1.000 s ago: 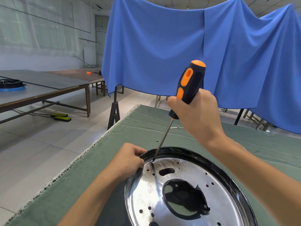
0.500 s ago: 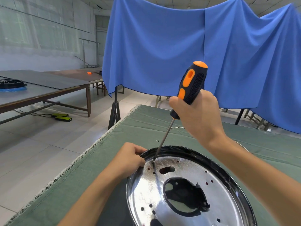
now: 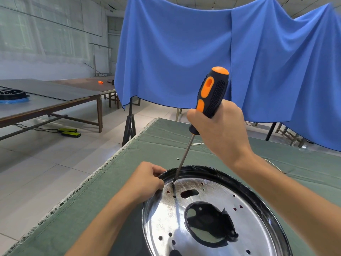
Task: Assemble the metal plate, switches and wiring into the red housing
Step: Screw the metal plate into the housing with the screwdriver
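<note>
right hand (image 3: 219,133) is wrapped tight round the screwdriver (image 3: 212,95), shaft slanting down-left to a tip on the metal plate (image 3: 184,218) near its far rim, right beside the left hand (image 3: 147,180) pinching that rim on the tabletop (image 3: 103,204).

The screwdriver (image 3: 212,95) handle is black and orange, with tiny bumps on the black part. The metal plate (image 3: 166,218) is shiny silver with small dark holes. The cloth (image 3: 166,141) on the surface is dull green. The big curtain (image 3: 175,52) behind is bright blue. The floor (image 3: 46,163) has pale grey tiles.
</note>
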A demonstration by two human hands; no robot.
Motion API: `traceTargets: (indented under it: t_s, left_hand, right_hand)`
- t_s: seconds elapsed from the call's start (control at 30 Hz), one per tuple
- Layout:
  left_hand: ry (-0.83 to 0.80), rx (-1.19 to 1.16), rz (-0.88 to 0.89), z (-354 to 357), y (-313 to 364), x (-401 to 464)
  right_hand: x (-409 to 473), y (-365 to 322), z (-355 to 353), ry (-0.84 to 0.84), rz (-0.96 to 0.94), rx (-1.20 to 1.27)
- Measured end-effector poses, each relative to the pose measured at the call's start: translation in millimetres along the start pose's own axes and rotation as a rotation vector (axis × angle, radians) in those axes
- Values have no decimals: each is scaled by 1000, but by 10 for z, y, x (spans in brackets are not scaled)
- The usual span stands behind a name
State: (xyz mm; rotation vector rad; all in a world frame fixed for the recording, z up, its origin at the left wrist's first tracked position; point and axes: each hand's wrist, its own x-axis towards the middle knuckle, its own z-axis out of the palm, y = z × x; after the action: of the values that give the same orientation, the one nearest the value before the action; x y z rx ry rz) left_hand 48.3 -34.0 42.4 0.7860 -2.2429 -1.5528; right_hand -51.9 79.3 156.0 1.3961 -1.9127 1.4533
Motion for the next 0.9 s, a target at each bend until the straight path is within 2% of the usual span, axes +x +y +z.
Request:
traceTargets:
  t_s: [0.63,0.9]
  left_hand:
    - [10,20,23,6,-51,33]
    - [-6,6,7,5,-44,36]
  right_hand:
    - [-61,14,-24,26,-10,17]
    - [-9,71,-37,45,58,19]
